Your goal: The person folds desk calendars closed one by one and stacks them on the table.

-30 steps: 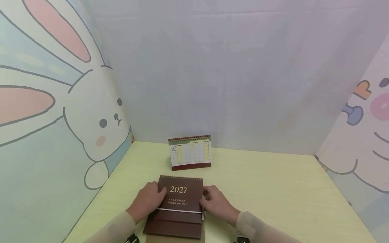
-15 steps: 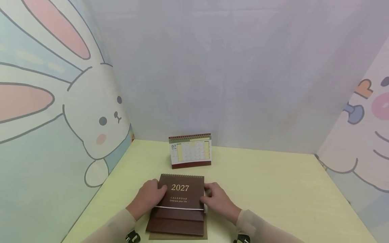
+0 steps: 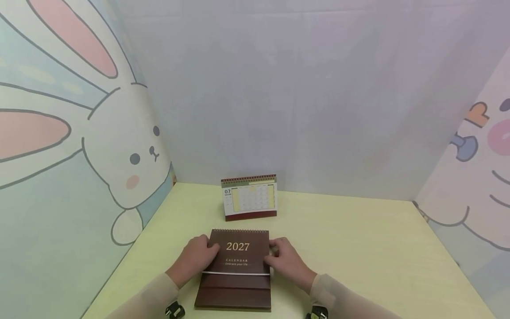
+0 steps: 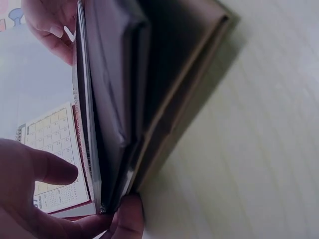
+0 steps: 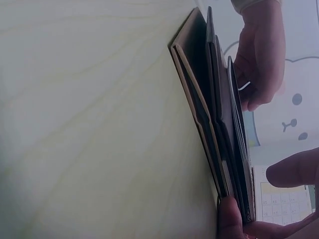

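A dark brown 2027 desk calendar (image 3: 237, 256) with a spiral top edge lies at the near side of the table, cover up. My left hand (image 3: 194, 258) grips its left edge, thumb over the cover. On the opposite edge, my right hand (image 3: 290, 263) holds it between thumb and fingers. Below the cover, brown stand panels (image 3: 234, 292) stick out toward me. Both wrist views look edge-on at the pages and folded panels; a tan-edged folded board (image 4: 174, 94) lies under them, its flaps slightly apart. My fingertips (image 5: 230, 211) reach round the stack's side.
A second desk calendar (image 3: 251, 199) stands upright behind, showing a month page marked 07. The pale yellow table (image 3: 358, 248) extends to the right. A light curtain (image 3: 295, 97) hangs at the back, with a rabbit-printed sheet (image 3: 119, 146) at the left.
The held calendar has shifted slightly right, and its layers line up more squarely. The tan strip beneath its near edge has gone out of sight in the head view. Both hands keep their hold.
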`<state>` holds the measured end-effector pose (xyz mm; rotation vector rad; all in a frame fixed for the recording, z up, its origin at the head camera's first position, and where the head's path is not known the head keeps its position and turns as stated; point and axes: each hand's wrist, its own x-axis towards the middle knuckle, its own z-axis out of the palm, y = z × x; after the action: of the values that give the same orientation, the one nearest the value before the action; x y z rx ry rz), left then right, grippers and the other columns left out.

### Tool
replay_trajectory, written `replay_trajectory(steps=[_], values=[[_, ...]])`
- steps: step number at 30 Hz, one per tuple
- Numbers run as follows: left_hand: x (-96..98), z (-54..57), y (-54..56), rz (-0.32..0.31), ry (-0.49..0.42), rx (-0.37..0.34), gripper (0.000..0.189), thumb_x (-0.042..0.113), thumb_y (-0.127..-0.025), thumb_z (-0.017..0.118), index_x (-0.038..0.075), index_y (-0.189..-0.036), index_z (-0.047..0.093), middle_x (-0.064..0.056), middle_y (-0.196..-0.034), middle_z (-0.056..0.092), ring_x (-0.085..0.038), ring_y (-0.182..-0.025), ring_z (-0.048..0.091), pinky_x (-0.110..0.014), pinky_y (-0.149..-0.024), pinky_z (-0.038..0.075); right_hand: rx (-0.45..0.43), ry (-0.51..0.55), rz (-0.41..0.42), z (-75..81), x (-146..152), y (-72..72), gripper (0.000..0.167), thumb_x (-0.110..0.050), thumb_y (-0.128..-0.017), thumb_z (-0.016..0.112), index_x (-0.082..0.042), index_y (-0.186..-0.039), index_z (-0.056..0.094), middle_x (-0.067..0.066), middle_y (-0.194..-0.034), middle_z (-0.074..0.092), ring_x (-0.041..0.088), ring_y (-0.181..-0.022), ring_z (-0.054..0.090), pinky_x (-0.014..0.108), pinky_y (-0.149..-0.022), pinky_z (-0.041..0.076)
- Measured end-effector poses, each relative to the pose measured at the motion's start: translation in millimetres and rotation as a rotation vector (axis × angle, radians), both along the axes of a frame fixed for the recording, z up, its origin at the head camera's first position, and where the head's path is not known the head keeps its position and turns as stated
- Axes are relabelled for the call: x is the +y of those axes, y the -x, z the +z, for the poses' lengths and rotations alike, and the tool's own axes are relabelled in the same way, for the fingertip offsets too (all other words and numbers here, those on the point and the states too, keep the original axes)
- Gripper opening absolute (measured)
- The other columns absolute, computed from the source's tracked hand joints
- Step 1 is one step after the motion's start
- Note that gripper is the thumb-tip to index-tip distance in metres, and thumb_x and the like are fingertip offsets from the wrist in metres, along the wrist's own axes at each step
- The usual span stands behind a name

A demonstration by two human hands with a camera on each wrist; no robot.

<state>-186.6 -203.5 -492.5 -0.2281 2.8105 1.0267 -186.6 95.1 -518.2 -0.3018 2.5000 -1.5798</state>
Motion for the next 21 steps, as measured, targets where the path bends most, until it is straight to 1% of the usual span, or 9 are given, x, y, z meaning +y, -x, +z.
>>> replay_trajectory(steps=[5,8,9,11,14,16,18,21], values=[[0.8,0.3,-0.5,-0.006,0.021,-0.006,0.030,0.025,-0.109,0.067,-0.005,-0.107,0.070,-0.010,-0.086,0.069,-0.020,-0.074,0.065,-0.029,-0.060,0.051,0.050,0.001,0.029,-13.2,3.1,3.3,0.061,-0.019,-0.098,0.079,0.017,-0.146,0.069,0.023,-0.130,0.064,0.016,-0.095,0.062,0.025,-0.072,0.056],[0.4,0.5,-1.3,-0.023,0.036,0.001,0.030,0.024,-0.108,0.070,-0.006,-0.108,0.071,-0.011,-0.087,0.071,-0.020,-0.074,0.066,-0.030,-0.060,0.053,0.055,0.000,0.033,-16.8,3.5,3.9,0.062,-0.021,-0.099,0.080,0.017,-0.148,0.069,0.024,-0.132,0.064,0.016,-0.098,0.064,0.025,-0.074,0.057],[0.0,0.6,-1.6,-0.028,0.044,0.002,0.030,0.024,-0.108,0.071,-0.006,-0.108,0.071,-0.011,-0.087,0.071,-0.020,-0.074,0.066,-0.030,-0.060,0.054,0.059,0.003,0.033,-15.8,3.2,3.3,0.062,-0.020,-0.099,0.080,0.017,-0.147,0.069,0.026,-0.133,0.064,0.018,-0.099,0.065,0.025,-0.074,0.058],[-0.1,1.0,-1.8,-0.031,0.054,0.003,0.029,0.024,-0.108,0.072,-0.006,-0.106,0.071,-0.011,-0.086,0.071,-0.020,-0.074,0.066,-0.030,-0.060,0.054,0.037,-0.004,0.030,-14.1,2.7,3.1,0.063,-0.021,-0.099,0.080,0.014,-0.150,0.070,0.026,-0.138,0.064,0.017,-0.101,0.066,0.024,-0.075,0.058],[-0.3,0.3,-1.2,-0.030,0.069,-0.003,0.028,0.024,-0.108,0.073,-0.004,-0.105,0.071,-0.010,-0.086,0.070,-0.020,-0.073,0.066,-0.030,-0.060,0.054,0.037,-0.034,0.037,-8.9,1.5,1.7,0.060,-0.019,-0.101,0.079,0.013,-0.151,0.070,0.028,-0.141,0.064,0.018,-0.102,0.067,0.024,-0.076,0.057],[0.0,-0.3,-0.4,-0.028,0.076,-0.007,0.027,0.024,-0.107,0.074,-0.003,-0.105,0.071,-0.009,-0.085,0.070,-0.019,-0.073,0.066,-0.029,-0.060,0.053,0.028,-0.055,0.037,-5.5,0.5,1.1,0.059,-0.018,-0.102,0.078,0.011,-0.153,0.071,0.027,-0.143,0.064,0.018,-0.104,0.068,0.024,-0.077,0.056],[-0.6,-1.5,-0.3,-0.032,0.086,-0.005,0.028,0.024,-0.107,0.074,-0.003,-0.105,0.071,-0.009,-0.086,0.070,-0.019,-0.073,0.065,-0.029,-0.060,0.053,0.031,-0.065,0.034,-1.7,-0.8,0.5,0.056,-0.014,-0.102,0.079,0.012,-0.152,0.071,0.028,-0.143,0.064,0.022,-0.106,0.068,0.025,-0.078,0.056],[-1.1,-1.8,-0.8,-0.034,0.089,-0.003,0.029,0.025,-0.108,0.074,-0.004,-0.105,0.071,-0.010,-0.086,0.069,-0.020,-0.073,0.065,-0.030,-0.060,0.053,0.012,-0.063,0.026,1.0,-1.4,0.4,0.055,-0.013,-0.103,0.079,0.009,-0.153,0.072,0.025,-0.145,0.064,0.021,-0.109,0.069,0.026,-0.081,0.055]])
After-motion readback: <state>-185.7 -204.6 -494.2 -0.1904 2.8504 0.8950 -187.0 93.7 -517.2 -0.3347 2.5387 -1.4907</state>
